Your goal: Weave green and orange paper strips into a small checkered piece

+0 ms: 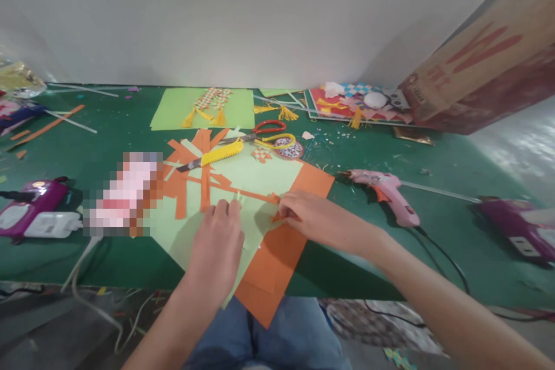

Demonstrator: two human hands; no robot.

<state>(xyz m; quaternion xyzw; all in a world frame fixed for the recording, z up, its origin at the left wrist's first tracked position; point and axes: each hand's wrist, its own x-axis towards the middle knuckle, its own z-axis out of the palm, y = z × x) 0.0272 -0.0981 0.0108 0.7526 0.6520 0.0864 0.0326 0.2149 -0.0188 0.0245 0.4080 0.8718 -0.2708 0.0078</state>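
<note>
My left hand (217, 245) rests on a light green paper sheet (255, 179) at the table's front edge, fingers curled down against it. My right hand (314, 217) pinches the end of a thin orange paper strip (243, 193) that lies across the green sheet. An orange paper sheet (277, 260) lies under both and overhangs the table edge. Several loose orange strips (191, 176) fan out just beyond my left hand. A yellow utility knife (217, 155) lies on them.
Red and yellow scissors (271, 133) and a tape roll (289, 148) lie behind the sheets. A pink glue gun (388, 193) sits to the right, its cord trailing off. Purple power strips (32, 208) flank the green table (108, 144). Woven paper crafts (210, 104) and a cardboard box (481, 69) stand at the back.
</note>
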